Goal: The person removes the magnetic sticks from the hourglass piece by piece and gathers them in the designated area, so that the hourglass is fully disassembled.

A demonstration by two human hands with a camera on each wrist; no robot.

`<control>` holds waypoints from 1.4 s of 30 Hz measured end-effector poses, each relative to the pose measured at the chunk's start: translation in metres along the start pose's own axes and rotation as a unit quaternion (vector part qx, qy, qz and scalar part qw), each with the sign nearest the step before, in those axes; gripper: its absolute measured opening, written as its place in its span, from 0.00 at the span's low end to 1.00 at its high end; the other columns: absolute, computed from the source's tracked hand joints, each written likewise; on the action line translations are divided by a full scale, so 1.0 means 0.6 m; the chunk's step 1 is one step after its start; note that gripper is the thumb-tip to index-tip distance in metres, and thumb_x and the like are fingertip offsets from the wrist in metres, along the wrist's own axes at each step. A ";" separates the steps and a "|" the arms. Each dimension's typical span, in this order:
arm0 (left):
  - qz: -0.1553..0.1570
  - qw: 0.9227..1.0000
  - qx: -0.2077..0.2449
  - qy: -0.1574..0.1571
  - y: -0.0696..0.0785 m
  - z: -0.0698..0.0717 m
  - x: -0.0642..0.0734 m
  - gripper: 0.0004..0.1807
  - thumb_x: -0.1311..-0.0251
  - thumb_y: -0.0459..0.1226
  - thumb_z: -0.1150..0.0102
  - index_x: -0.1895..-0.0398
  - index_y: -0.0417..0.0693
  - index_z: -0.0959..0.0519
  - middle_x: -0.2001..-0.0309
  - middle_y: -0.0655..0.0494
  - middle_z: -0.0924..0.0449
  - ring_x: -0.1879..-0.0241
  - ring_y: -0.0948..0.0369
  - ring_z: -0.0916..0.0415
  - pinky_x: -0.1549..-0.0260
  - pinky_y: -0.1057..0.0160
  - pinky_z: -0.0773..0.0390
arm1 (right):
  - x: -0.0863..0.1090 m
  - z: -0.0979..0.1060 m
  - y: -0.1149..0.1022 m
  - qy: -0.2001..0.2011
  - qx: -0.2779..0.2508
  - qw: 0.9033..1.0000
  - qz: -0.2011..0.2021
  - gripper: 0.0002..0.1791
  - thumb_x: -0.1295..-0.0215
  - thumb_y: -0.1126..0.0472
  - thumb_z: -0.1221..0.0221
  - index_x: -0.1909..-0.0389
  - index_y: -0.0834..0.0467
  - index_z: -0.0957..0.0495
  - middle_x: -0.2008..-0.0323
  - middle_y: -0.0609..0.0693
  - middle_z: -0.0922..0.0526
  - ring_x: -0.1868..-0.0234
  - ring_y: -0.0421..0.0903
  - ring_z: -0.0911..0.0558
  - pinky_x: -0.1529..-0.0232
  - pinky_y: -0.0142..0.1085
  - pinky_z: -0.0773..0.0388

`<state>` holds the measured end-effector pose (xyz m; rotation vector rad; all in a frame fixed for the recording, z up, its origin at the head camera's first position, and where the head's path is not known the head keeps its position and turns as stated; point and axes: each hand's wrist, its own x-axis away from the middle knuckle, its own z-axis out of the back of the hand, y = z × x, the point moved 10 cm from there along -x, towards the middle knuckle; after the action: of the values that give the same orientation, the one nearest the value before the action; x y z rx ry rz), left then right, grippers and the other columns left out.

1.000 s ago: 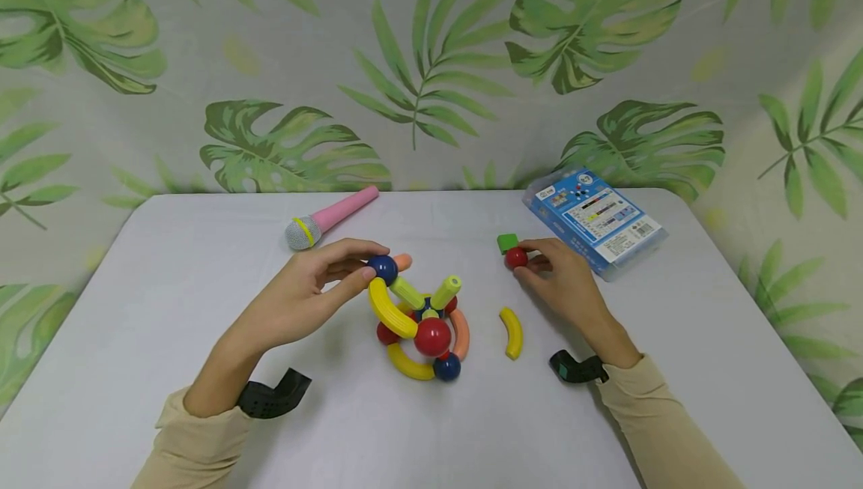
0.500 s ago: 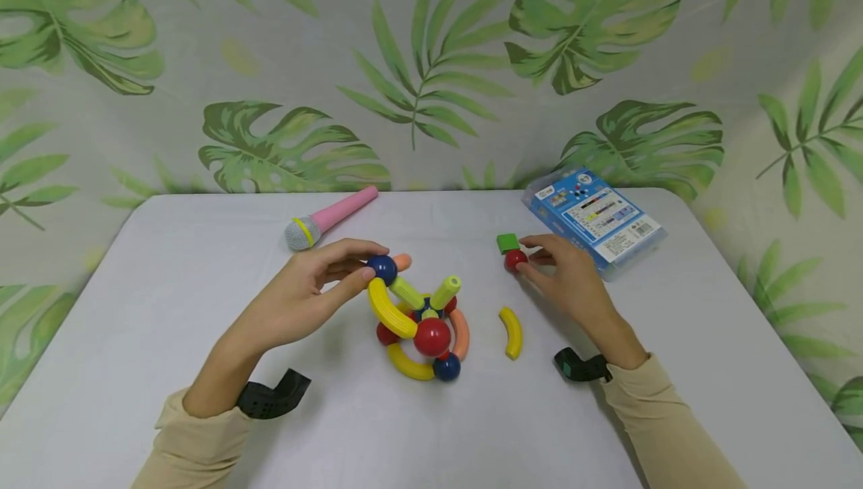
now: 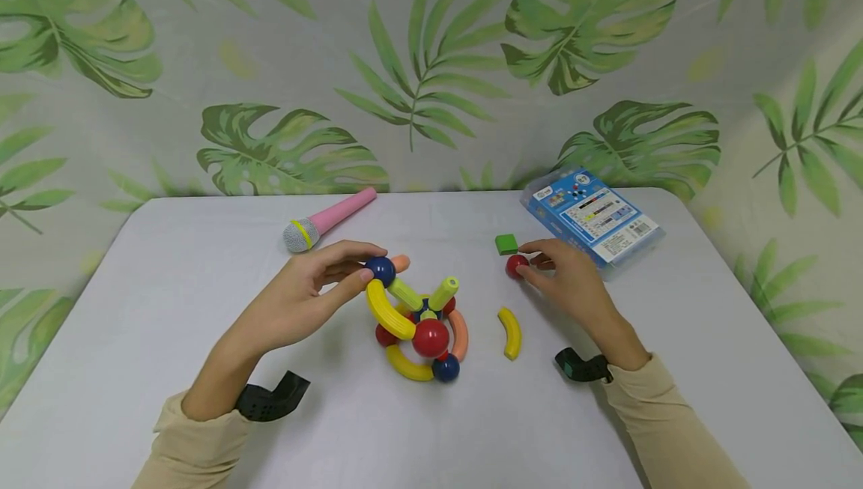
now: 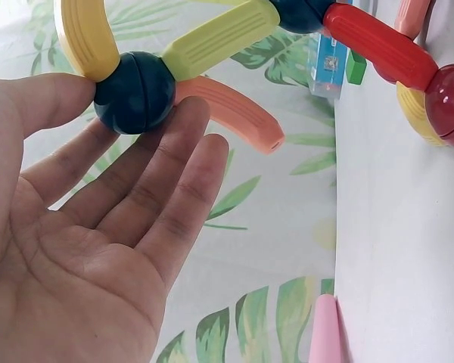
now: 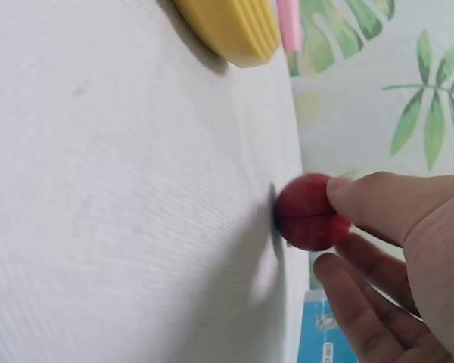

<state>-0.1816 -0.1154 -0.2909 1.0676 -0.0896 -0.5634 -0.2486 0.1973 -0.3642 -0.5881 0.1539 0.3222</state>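
My left hand (image 3: 297, 296) pinches a dark blue ball (image 4: 135, 92) between thumb and fingers. This ball is the upper left corner of a magnetic ball-and-stick structure (image 3: 431, 338). A yellow curved stick (image 3: 389, 313), a lime straight stick (image 4: 221, 38) and a salmon curved stick (image 4: 238, 117) join at it. Over to the right, my right hand (image 3: 565, 279) pinches a red ball (image 5: 312, 213) by thumb and fingertips, low over the table or touching it; I cannot tell which. A green block (image 3: 506, 244) lies just behind that ball.
Between the structure and my right forearm lies a loose yellow curved stick (image 3: 510, 333). A pink toy microphone (image 3: 330, 219) rests at the back left. The blue printed package (image 3: 593, 213) lies at the back right, behind my right hand. A leaf-patterned cloth (image 3: 431, 70) hangs behind the table.
The red ball in my right hand has shifted slightly toward me, and a small gap now shows between it and the green block. My left hand and the structure stay in place.
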 end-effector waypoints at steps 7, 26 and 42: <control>-0.001 1.000 -0.004 0.002 -0.001 -0.001 0.000 0.16 0.24 0.39 0.43 0.37 0.51 0.21 0.42 0.58 0.17 0.44 0.61 0.17 0.42 0.66 0.21 | 0.000 -0.015 -0.008 0.000 0.042 0.999 0.017 0.17 0.36 0.66 0.30 0.46 0.63 0.17 0.49 0.61 0.15 0.55 0.57 0.14 0.53 0.51 0.14; 0.007 1.000 0.003 0.000 -0.002 -0.003 0.001 0.16 0.24 0.39 0.43 0.37 0.51 0.22 0.41 0.58 0.18 0.43 0.60 0.18 0.42 0.67 0.21 | 0.000 0.004 -0.017 0.008 0.030 0.999 0.028 0.25 0.39 0.69 0.28 0.40 0.61 0.20 0.45 0.60 0.19 0.56 0.55 0.15 0.57 0.49 0.13; 0.015 1.000 0.003 -0.001 -0.006 -0.005 0.000 0.17 0.23 0.39 0.45 0.36 0.46 0.23 0.40 0.56 0.18 0.40 0.58 0.19 0.37 0.58 0.22 | 0.007 0.030 -0.071 0.038 0.011 0.996 0.076 0.20 0.39 0.65 0.27 0.45 0.60 0.17 0.49 0.56 0.15 0.58 0.52 0.15 0.61 0.46 0.13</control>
<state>-0.1820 -0.1144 -0.2952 1.0706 -0.1095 -0.5376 -0.2292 0.1749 -0.3281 -0.5683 0.2763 0.4456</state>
